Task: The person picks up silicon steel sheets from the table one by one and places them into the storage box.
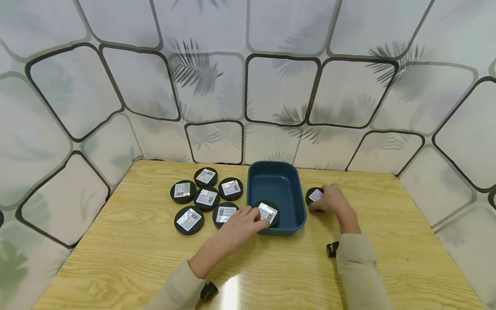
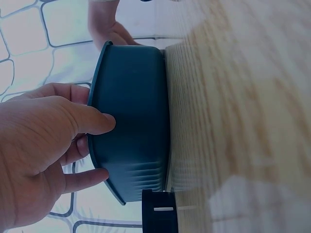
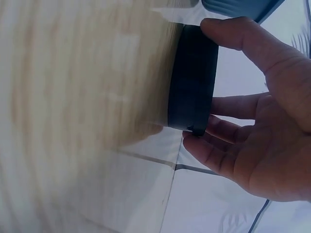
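At the near left corner of the blue plastic bin [image 1: 284,185], my left hand [image 1: 242,226] holds a flat round black container [image 1: 268,212] with a shiny barcode label, its thumb and fingers at the edge. In the left wrist view that container is hidden; the left hand [image 2: 43,131] overlaps the rim, with its thumb in front of the bin wall [image 2: 133,102]. To the right of the bin, my right hand [image 1: 334,201] grips another such container [image 1: 315,195] around its sides. The right wrist view shows this container's dark side [image 3: 192,80] between thumb and fingers, close against the tabletop.
Several more labelled black containers [image 1: 206,198] lie in a loose cluster left of the bin. All stand on a wooden table [image 1: 116,241], its back edge against a patterned curtain [image 1: 217,94]. A small black clip-like piece [image 1: 332,249] sits beside the right sleeve.
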`<state>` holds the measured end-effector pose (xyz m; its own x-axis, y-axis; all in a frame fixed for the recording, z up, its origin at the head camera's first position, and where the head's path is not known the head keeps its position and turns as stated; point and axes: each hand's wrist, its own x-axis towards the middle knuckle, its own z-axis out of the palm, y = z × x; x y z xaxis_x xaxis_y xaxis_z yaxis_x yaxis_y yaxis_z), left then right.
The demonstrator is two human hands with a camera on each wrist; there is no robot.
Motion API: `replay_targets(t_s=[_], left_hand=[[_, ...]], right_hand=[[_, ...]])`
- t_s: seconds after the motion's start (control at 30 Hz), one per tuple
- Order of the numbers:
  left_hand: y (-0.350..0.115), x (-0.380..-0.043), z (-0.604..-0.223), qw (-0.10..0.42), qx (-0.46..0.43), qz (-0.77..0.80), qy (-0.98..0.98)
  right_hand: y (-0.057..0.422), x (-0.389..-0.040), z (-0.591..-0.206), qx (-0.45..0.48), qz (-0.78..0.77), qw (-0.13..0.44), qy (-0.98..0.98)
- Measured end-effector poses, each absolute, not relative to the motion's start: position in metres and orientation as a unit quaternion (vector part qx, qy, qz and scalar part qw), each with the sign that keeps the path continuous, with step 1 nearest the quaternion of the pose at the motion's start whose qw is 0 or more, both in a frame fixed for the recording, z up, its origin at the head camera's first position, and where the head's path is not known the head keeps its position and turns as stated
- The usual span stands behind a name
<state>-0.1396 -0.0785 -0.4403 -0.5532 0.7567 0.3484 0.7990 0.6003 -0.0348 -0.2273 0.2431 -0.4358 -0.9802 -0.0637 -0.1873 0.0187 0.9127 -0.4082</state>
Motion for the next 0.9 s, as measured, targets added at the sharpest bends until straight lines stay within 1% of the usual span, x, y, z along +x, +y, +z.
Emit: replay_targets(t_s=[0.2,0.4,0.9], left_hand=[[-0.078,-0.14,-0.442,0.169,-0.443,-0.062,-0.878],[-0.078,-0.14,-0.441,0.164,-0.443,-0.067,-0.879],[-0.078,-0.139,-0.44,0.151,-0.437,-0.062,-0.885]], right_hand=[[0.241,-0.22,-0.435,-0.007,-0.206,0.103,0.973],[0.24,-0.213,-0.433,-0.024,-0.197,0.108,0.974],[0.234,-0.195,-0.428,-0.016,-0.189,0.144,0.971]])
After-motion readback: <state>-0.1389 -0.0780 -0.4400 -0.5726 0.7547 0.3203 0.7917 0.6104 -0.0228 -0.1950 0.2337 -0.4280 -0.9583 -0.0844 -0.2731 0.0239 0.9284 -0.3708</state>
